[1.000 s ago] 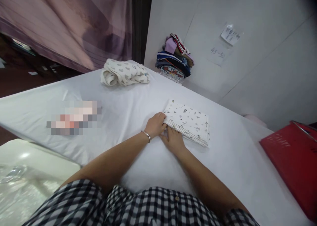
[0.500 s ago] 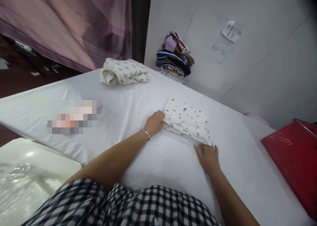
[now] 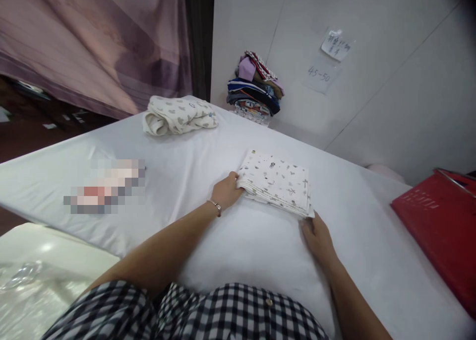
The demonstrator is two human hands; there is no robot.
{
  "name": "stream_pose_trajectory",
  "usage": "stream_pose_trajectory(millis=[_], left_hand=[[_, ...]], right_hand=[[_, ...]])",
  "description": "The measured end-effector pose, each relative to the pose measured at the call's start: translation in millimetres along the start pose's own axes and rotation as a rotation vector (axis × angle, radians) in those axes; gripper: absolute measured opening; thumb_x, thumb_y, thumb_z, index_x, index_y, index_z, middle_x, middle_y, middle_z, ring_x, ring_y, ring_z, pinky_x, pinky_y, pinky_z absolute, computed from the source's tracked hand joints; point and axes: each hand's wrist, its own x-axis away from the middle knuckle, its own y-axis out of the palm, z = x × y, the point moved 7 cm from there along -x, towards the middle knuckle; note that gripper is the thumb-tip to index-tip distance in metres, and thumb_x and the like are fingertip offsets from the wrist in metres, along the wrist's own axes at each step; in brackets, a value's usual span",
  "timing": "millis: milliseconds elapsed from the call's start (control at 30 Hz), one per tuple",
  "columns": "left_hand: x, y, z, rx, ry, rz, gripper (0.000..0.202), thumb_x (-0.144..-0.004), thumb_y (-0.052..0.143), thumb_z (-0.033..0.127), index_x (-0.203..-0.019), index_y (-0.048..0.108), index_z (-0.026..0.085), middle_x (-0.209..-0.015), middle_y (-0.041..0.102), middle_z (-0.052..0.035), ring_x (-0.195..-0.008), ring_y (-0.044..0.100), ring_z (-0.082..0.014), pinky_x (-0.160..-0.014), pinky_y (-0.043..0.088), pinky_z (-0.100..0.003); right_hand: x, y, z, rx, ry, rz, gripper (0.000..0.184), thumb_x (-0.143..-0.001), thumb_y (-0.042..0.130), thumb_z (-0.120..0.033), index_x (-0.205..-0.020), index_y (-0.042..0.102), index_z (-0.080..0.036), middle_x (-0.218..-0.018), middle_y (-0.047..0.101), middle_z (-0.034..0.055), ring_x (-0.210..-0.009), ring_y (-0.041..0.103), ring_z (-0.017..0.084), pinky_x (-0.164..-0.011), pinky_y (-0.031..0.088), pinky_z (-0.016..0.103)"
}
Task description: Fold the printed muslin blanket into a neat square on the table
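Note:
A folded white cloth (image 3: 275, 181) printed with small grey and dark figures lies in several layers on the white-covered table. My left hand (image 3: 226, 191), with a bracelet at its wrist, is closed around the cloth's left end, its fingertips partly hidden. At the near right corner, my right hand (image 3: 318, 236) is closed on the cloth's edge, with some fingers tucked out of sight beneath it. Farther back on the table rests a loosely rolled white cloth (image 3: 180, 115) with a grey pattern.
A pile of folded clothes (image 3: 255, 84) stands by the wall at the back. To the right is a red box-like object (image 3: 439, 231) with a metal rod. At the lower left sits a pale tub (image 3: 55, 240) with clear plastic. A pixelated item (image 3: 106, 183) lies on the table's left part.
My right hand has gone from fingers spread beside the corner to closing on it. My left hand has wrapped further round the left end. The view has shifted slightly.

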Motion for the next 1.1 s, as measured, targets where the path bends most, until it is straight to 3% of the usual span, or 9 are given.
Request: stream_pose_trajectory(millis=[100, 167, 367, 533, 600, 667, 800, 967, 1100], left_hand=[[-1.8, -1.4, 1.0, 0.006, 0.009, 0.018, 0.036, -0.078, 0.048, 0.037, -0.110, 0.040, 0.022, -0.096, 0.064, -0.0042, -0.082, 0.061, -0.0220, -0.064, 0.041, -0.029], [-2.9, -2.0, 2.5, -0.020, 0.020, 0.026, 0.035, -0.078, 0.048, 0.035, -0.110, 0.040, 0.022, -0.096, 0.064, -0.0048, -0.082, 0.061, -0.0225, -0.064, 0.041, -0.029], [-4.2, -3.0, 6.9, -0.097, 0.074, 0.036, 0.034, -0.077, 0.047, 0.029, -0.109, 0.041, 0.022, -0.097, 0.064, -0.0060, -0.084, 0.061, -0.0238, -0.064, 0.041, -0.030], [-4.1, -5.9, 5.0, -0.103, 0.070, 0.031, 0.032, -0.076, 0.048, 0.031, -0.107, 0.042, 0.023, -0.097, 0.064, -0.0046, -0.084, 0.061, -0.0236, -0.064, 0.041, -0.030], [-4.6, -6.2, 4.3, -0.100, 0.069, 0.015, 0.031, -0.077, 0.048, 0.031, -0.106, 0.042, 0.023, -0.095, 0.065, -0.0041, -0.085, 0.061, -0.0235, -0.065, 0.041, -0.029], [-5.4, -6.1, 3.7, -0.096, 0.073, -0.003, 0.031, -0.077, 0.048, 0.032, -0.106, 0.043, 0.023, -0.095, 0.065, -0.0039, -0.084, 0.062, -0.0235, -0.065, 0.042, -0.029], [-6.8, -6.2, 2.7, -0.083, 0.082, -0.020, 0.033, -0.079, 0.046, 0.036, -0.108, 0.042, 0.023, -0.096, 0.065, -0.0039, -0.083, 0.062, -0.0235, -0.065, 0.042, -0.029], [-6.5, -7.6, 3.3, -0.074, 0.091, -0.032, 0.034, -0.078, 0.045, 0.037, -0.109, 0.042, 0.022, -0.098, 0.064, -0.0049, -0.085, 0.061, -0.0234, -0.066, 0.042, -0.030], [-5.6, -9.2, 4.3, -0.064, 0.092, -0.047, 0.036, -0.078, 0.045, 0.038, -0.111, 0.042, 0.022, -0.097, 0.064, -0.0046, -0.085, 0.061, -0.0232, -0.067, 0.042, -0.030]], right_hand=[[4.6, -11.4, 10.6, -0.117, 0.134, 0.067, 0.059, -0.083, 0.042, -0.039, -0.137, 0.030, -0.018, -0.134, 0.042, 0.0108, -0.121, 0.039, 0.027, -0.097, 0.035, 0.042], [4.8, -16.0, 4.7, -0.168, 0.109, 0.082, 0.060, -0.083, 0.042, -0.035, -0.139, 0.025, -0.021, -0.140, 0.034, 0.0086, -0.126, 0.033, 0.027, -0.100, 0.033, 0.043], [-12.8, -12.7, -33.2, -0.117, -0.196, 0.092, 0.049, -0.084, 0.046, -0.035, -0.131, 0.041, -0.025, -0.142, 0.030, 0.0055, -0.131, 0.025, 0.024, -0.104, 0.029, 0.044], [-20.6, 2.4, -32.7, -0.084, -0.261, 0.006, 0.041, -0.084, 0.048, -0.035, -0.124, 0.050, -0.025, -0.136, 0.041, 0.0062, -0.129, 0.030, 0.025, -0.104, 0.026, 0.049], [-21.5, -2.3, -24.1, -0.210, -0.182, 0.027, 0.042, -0.083, 0.049, -0.037, -0.122, 0.052, -0.023, -0.134, 0.044, 0.0071, -0.127, 0.032, 0.024, -0.103, 0.028, 0.046], [-22.5, -13.1, -7.7, -0.354, 0.005, 0.102, 0.044, -0.081, 0.050, -0.041, -0.120, 0.054, -0.021, -0.130, 0.048, 0.0084, -0.120, 0.042, 0.024, -0.097, 0.036, 0.042], [-20.0, -31.4, 21.7, -0.496, 0.372, 0.212, 0.043, -0.075, 0.052, -0.047, -0.103, 0.063, -0.017, -0.099, 0.065, 0.0087, -0.086, 0.059, 0.021, -0.073, 0.046, 0.032], [-25.7, -20.2, 8.6, -0.339, 0.344, -0.048, 0.036, -0.077, 0.046, -0.050, -0.074, 0.064, -0.019, -0.065, 0.061, 0.0011, -0.063, 0.052, 0.015, -0.057, 0.038, 0.024], [-33.1, -16.0, 4.2, -0.225, 0.387, -0.103, 0.040, -0.076, 0.045, -0.055, -0.064, 0.060, -0.019, -0.057, 0.055, 0.0011, -0.056, 0.047, 0.015, -0.050, 0.032, 0.023]])
